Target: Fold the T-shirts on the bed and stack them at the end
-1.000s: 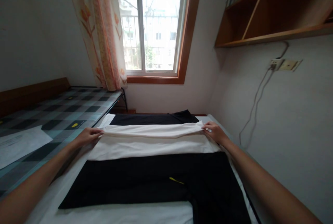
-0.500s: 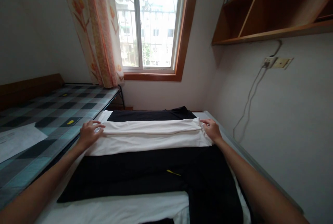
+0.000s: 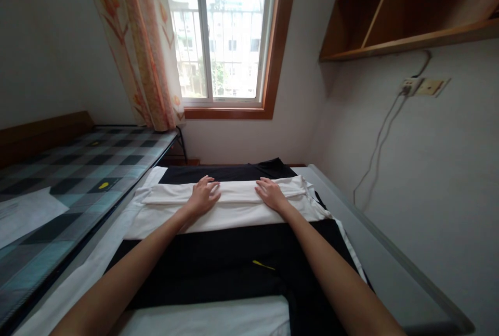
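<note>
Bare left hand [image 3: 203, 196] and bare right hand [image 3: 272, 194] have moved inward from the ends of the long white folded cloth [image 3: 237, 191] to its middle.
Broad, flat black fabric [image 3: 218, 255] borders it on the near and far sides; both hands rest palm-down, fingers loosely spread, gripping nothing. Uneven pressing could skew the fold, and its unheld ends could slip open.

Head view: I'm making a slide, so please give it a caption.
Left hand and right hand rest on white fabric, with black fabric nearer and beyond.
</note>
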Demonstrator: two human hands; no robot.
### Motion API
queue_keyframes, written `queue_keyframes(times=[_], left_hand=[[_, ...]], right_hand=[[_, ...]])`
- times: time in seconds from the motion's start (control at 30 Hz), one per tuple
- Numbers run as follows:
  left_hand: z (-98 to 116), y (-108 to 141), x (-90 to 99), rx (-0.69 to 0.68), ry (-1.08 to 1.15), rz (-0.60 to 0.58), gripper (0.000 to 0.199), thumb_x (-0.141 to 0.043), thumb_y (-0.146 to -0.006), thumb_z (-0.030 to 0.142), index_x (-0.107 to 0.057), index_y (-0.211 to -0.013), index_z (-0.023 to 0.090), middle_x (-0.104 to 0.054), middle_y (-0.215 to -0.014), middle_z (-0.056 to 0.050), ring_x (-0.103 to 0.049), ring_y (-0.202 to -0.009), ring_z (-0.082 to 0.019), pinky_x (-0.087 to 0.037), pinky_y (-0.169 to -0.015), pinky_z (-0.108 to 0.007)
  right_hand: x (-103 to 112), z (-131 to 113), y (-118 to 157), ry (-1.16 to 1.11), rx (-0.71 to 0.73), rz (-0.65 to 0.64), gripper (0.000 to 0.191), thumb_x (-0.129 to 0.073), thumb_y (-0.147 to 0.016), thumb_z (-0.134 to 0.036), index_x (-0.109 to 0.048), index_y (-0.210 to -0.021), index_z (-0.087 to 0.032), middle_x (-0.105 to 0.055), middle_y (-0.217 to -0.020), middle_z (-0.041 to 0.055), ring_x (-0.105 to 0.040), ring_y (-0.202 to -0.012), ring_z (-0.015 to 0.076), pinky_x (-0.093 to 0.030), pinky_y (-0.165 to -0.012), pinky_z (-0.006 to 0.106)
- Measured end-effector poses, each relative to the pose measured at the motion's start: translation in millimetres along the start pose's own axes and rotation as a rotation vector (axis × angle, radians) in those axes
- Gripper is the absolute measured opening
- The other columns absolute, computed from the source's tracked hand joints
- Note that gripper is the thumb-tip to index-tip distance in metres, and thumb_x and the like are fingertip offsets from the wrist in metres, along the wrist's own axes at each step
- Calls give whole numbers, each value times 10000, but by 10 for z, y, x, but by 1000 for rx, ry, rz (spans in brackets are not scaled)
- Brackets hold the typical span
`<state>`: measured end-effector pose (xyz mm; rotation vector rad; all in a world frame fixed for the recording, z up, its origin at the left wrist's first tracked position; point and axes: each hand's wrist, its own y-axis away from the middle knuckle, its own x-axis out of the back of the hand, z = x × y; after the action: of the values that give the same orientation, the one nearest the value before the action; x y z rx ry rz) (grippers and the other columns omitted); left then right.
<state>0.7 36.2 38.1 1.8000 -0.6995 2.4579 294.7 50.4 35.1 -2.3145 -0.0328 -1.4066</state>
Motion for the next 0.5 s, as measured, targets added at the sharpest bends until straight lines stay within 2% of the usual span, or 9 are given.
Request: queue_keyframes(times=[0.1,0.23,0.37,0.5], left_hand=[[15,15,-83,17,-60,-79,447,-476,-905,400,-587,-1305,234,-546,-1382,-116,-396,-1358,-320,-352,-1081,-488],[30,50,-95,12,-109,-93,481,-420,-932,404,-535,-1367,234,-491,-1457,-102,-359,-1391,-325,-303,-1117,-500],[26,82,-93,18,-118,-91,476,-405,-942,403,-519,-1382,262,-475,-1476,-74,-370,-1391,-310,-298,-1124,-483],[18,106,-94,15,-118,-95,474,-398,-950,393,-512,-1389,255,-459,-1489,-75,-366,-1398,-301,-291,-1129,-469]], right_hand=[[19,118,47,101,-6,-82,458,-417,-966,-412,-599,-1313,-174,-507,-1431,151,-439,-1342,265,-335,-1096,413],[144,291,73,206,-45,-153,532,-373,-973,-465,-530,-1388,-171,-439,-1488,145,-321,-1417,286,-271,-1130,446],[241,513,117,262,-171,-151,547,-325,-983,-466,-509,-1408,-175,-425,-1498,139,-333,-1409,294,-253,-1131,479],[271,664,172,322,-269,-80,563,-328,-978,-457,-515,-1396,-131,-452,-1473,166,-369,-1386,286,-254,-1129,456]])
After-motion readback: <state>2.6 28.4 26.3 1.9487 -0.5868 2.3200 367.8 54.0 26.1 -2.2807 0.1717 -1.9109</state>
